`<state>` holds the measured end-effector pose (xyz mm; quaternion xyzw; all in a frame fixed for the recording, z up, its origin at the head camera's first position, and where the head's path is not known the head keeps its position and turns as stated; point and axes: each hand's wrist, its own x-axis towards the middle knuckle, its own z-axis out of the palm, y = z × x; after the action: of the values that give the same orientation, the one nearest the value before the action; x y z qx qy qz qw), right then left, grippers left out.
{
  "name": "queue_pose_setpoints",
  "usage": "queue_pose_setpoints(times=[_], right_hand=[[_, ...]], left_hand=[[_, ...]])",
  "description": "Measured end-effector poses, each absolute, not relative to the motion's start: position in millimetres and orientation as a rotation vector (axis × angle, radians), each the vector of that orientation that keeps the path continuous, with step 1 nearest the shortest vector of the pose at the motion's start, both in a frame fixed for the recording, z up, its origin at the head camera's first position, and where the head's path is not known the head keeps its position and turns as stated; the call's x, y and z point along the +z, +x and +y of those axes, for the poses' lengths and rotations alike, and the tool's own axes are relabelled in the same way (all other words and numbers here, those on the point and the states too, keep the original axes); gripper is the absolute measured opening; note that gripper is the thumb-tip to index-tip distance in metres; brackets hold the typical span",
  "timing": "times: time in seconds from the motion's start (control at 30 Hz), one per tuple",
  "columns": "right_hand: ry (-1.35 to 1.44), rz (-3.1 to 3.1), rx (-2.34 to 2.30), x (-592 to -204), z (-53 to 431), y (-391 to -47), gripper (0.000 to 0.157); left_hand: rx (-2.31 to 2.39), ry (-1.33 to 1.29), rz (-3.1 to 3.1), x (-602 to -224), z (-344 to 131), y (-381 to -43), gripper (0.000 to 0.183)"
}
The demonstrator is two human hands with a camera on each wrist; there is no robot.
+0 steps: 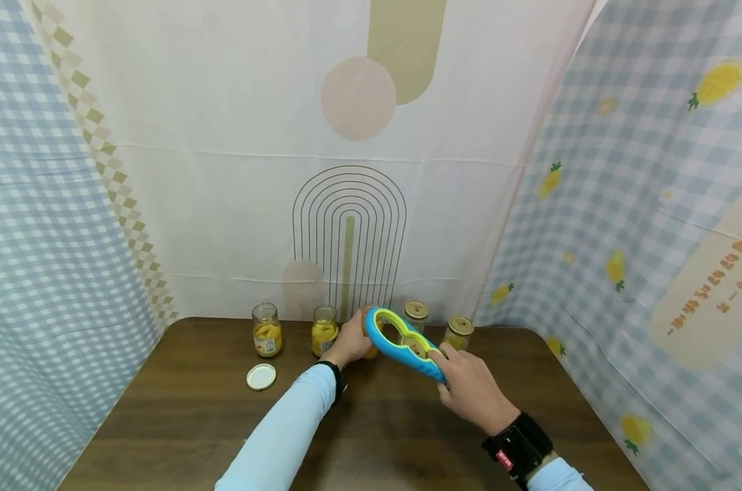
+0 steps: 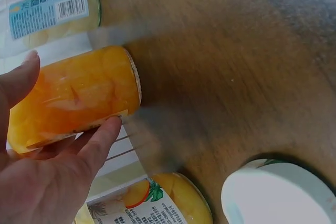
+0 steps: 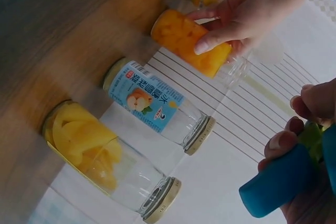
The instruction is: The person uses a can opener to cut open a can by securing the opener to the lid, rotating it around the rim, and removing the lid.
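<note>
My left hand [image 1: 349, 341] grips a glass jar of orange fruit [image 3: 181, 38] around its side, with the thumb on one side and the fingers on the other. The jar stands upright on the table; its glass neck shows in the right wrist view. My right hand [image 1: 472, 389] holds a blue and green jar opener [image 1: 398, 353] with several round holes by one end. In the head view the opener's far end overlaps the jar and hides most of it. It is unclear whether the two touch.
Right of the held jar stand a blue-labelled jar [image 3: 147, 95] and a yellow fruit jar [image 3: 84, 140], both with gold lids. To the left are two lidless jars, one outer [image 1: 267, 334] and one inner [image 1: 324, 334]. A white lid [image 1: 261, 376] lies on the wooden table [image 1: 181, 423].
</note>
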<state>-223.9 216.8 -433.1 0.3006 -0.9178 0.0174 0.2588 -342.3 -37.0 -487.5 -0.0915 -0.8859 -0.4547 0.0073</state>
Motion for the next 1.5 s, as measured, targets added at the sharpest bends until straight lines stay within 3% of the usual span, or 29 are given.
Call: queue_pose_setpoints(times=[0.53, 0.87, 1.27, 1.5], right_hand=[[0.834, -2.485, 0.046, -437.0, 211.5, -226.9, 0.034], [0.835, -2.472, 0.054, -433.3, 215.5, -227.4, 0.036], [0.822, -2.500, 0.081, -430.8, 217.8, -221.9, 0.034], [0.813, -2.518, 0.071, -433.8, 220.4, -220.3, 0.034]], left_hand=[[-1.446, -0.284, -2.738, -489.1, -34.7, -337.3, 0.046], [-1.581, -0.260, -2.614, -500.6, -38.9, -311.8, 0.104], [-1.526, -0.268, -2.755, -468.1, -60.2, -200.0, 0.084], [-1.500, -0.239, -2.766, -475.1, -75.6, -164.7, 0.070]])
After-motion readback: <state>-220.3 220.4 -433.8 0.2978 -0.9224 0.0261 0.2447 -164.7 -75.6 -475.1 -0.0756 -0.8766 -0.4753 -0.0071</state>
